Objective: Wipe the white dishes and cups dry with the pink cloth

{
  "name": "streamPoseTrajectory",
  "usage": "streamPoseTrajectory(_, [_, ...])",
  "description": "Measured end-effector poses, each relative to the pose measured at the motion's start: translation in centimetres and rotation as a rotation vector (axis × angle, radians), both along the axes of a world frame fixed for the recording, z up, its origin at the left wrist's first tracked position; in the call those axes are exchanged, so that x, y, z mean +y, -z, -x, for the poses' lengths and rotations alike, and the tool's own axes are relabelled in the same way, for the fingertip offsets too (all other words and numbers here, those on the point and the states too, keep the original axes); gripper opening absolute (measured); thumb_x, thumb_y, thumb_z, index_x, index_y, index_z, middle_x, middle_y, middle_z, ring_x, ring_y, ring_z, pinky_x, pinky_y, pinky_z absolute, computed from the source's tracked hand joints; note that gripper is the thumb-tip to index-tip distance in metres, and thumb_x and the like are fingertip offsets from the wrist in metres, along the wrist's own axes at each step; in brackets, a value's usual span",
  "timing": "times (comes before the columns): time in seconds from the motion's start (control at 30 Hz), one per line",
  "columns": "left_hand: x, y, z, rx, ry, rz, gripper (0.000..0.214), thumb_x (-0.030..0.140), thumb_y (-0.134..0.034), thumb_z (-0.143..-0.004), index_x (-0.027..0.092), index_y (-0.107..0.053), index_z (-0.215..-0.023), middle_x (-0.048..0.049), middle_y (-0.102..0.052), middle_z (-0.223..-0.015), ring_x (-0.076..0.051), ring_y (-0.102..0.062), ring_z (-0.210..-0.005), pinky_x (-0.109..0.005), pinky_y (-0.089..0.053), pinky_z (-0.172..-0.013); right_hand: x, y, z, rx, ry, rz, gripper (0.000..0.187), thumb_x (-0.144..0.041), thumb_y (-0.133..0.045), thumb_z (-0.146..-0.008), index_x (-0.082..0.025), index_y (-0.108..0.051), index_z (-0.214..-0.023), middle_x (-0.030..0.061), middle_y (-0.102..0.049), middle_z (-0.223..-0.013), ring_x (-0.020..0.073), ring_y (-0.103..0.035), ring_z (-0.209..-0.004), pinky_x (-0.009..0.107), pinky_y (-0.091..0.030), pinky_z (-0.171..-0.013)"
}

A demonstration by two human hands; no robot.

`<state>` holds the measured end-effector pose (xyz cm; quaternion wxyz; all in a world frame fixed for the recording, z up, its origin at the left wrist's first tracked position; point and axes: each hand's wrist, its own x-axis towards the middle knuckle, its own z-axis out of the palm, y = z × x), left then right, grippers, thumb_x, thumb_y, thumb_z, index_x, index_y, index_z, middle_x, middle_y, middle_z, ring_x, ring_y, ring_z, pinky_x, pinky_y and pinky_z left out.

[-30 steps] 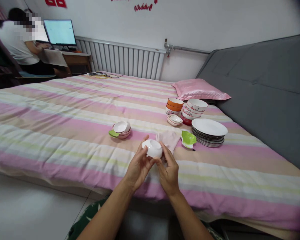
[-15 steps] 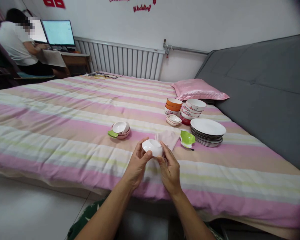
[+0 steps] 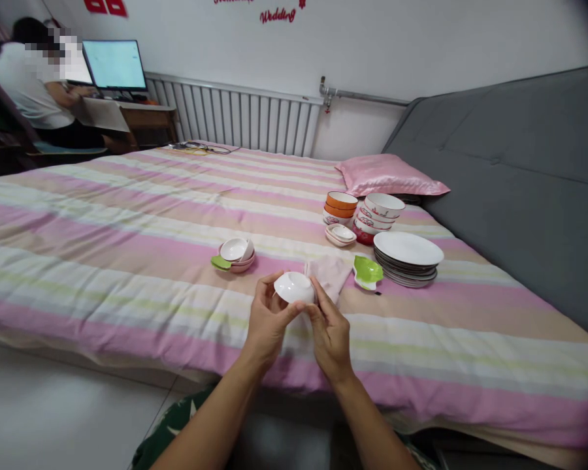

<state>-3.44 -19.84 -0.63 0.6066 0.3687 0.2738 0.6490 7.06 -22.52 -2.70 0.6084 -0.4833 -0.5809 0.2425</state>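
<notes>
Between my two hands is a small white bowl, tilted so that its underside faces me. My left hand grips its left rim with thumb and fingers. On the other side my right hand holds the right edge, its thumb close to the left thumb. Just behind the bowl a pale pink cloth lies on the bed. A green leaf-shaped dish sits to the right of the cloth. Further left stand small nested dishes, white over pink, with a green leaf-shaped handle.
On the striped bed, right of centre, stand a plate stack, patterned bowls, orange bowls and small pale dishes. Behind them lies a pink pillow. A person sits at a desk with monitors, far left.
Both hands still hold the white bowl. It has shifted slightly left and turned a little, and the left thumb has moved down along its rim towards the right thumb.
</notes>
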Motion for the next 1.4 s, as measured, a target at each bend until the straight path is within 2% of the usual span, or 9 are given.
streamPoseTrajectory(0.2, [-0.2,0.2,-0.2,0.155,-0.108,-0.096,0.062,0.016,-0.082,-0.052,0.021,-0.051,-0.105,-0.0066,-0.054,-0.119,-0.019,-0.056,-0.106,-0.032,-0.044,-0.093,0.1,0.2,0.1,0.007,-0.011,0.01,0.045,-0.032,-0.048,-0.09,-0.022,-0.045,-0.133,0.0056,-0.049,-0.135,0.0218,-0.049,-0.121,0.037,-0.039,-0.103])
streamPoseTrajectory(0.33, [0.0,0.9,-0.3,0.268,-0.233,-0.204,0.062,0.017,-0.082,-0.052,0.021,-0.052,-0.106,-0.0079,-0.052,-0.118,-0.023,-0.051,-0.114,-0.035,-0.044,-0.095,-0.1,0.0,0.3,0.061,-0.046,0.055,0.044,-0.032,-0.044,-0.091,-0.021,-0.043,-0.134,0.0052,-0.051,-0.134,0.0215,-0.05,-0.12,0.036,-0.039,-0.102])
streamPoseTrajectory(0.57, [0.4,1.6,0.1,0.476,-0.382,-0.392,0.061,0.021,-0.081,-0.056,0.022,-0.051,-0.108,-0.0097,-0.049,-0.12,-0.025,-0.047,-0.119,-0.038,-0.046,-0.092,-0.5,-0.3,0.2,0.252,-0.174,0.076,0.042,-0.032,-0.041,-0.091,-0.02,-0.049,-0.13,0.0041,-0.05,-0.134,0.0205,-0.043,-0.127,0.036,-0.032,-0.108])
streamPoseTrajectory(0.67, [0.4,1.9,0.4,0.603,-0.446,-0.46,0.06,0.022,-0.079,-0.059,0.023,-0.05,-0.111,-0.0104,-0.048,-0.122,-0.025,-0.047,-0.118,-0.039,-0.046,-0.091,-0.6,-0.4,0.1,0.274,-0.205,0.072,0.043,-0.034,-0.042,-0.091,-0.019,-0.049,-0.13,0.0049,-0.052,-0.133,0.0209,-0.044,-0.125,0.035,-0.033,-0.107])
streamPoseTrajectory(0.73, [0.4,1.9,0.6,0.692,-0.497,-0.518,0.058,0.022,-0.078,-0.062,0.022,-0.049,-0.112,-0.0108,-0.048,-0.121,-0.025,-0.048,-0.117,-0.041,-0.046,-0.091,-0.7,-0.4,0.2,0.261,-0.188,0.091,0.045,-0.036,-0.046,-0.089,-0.018,-0.049,-0.13,0.0061,-0.056,-0.128,0.0212,-0.05,-0.119,0.034,-0.038,-0.102])
streamPoseTrajectory(0.83, [0.3,1.6,0.7,0.846,-0.594,-0.623,0.053,0.022,-0.076,-0.064,0.021,-0.05,-0.11,-0.0113,-0.049,-0.118,-0.025,-0.049,-0.113,-0.043,-0.045,-0.091,-0.7,-0.3,0.5,0.198,-0.137,0.131,0.052,-0.038,-0.056,-0.083,-0.016,-0.049,-0.13,0.0067,-0.065,-0.106,0.0191,-0.06,-0.095,0.032,-0.048,-0.087])
streamPoseTrajectory(0.97, [0.0,1.0,0.7,0.999,-0.705,-0.715,0.044,0.023,-0.071,-0.069,0.02,-0.051,-0.109,-0.0114,-0.05,-0.115,-0.024,-0.05,-0.108,-0.043,-0.045,-0.09,-0.5,-0.3,0.9,0.14,-0.078,0.137,0.057,-0.036,-0.065,-0.076,-0.015,-0.051,-0.128,0.0026,-0.064,-0.083,0.0128,-0.056,-0.071,0.027,-0.05,-0.072])
streamPoseTrajectory(1.23, [0.0,1.2,1.0,1.138,-0.672,-0.778,0.04,0.017,-0.062,-0.075,0.021,-0.05,-0.113,-0.0113,-0.048,-0.116,-0.024,-0.049,-0.109,-0.042,-0.045,-0.091,-0.1,0.1,1.0,0.181,-0.045,0.116,0.045,-0.035,-0.063,-0.078,-0.017,-0.059,-0.119,0.0034,-0.065,-0.089,0.0105,-0.054,-0.067,0.023,-0.05,-0.064])
streamPoseTrajectory(1.4, [0.3,0.9,1.3,1.115,-0.529,-0.76,0.047,0.016,-0.06,-0.074,0.023,-0.046,-0.119,-0.0121,-0.048,-0.119,-0.026,-0.047,-0.113,-0.044,-0.043,-0.094,0.3,0.3,1.0,0.223,-0.03,0.132,0.044,-0.035,-0.066,-0.075,-0.017,-0.061,-0.115,0.0053,-0.067,-0.097,0.0139,-0.061,-0.074,0.027,-0.052,-0.07])
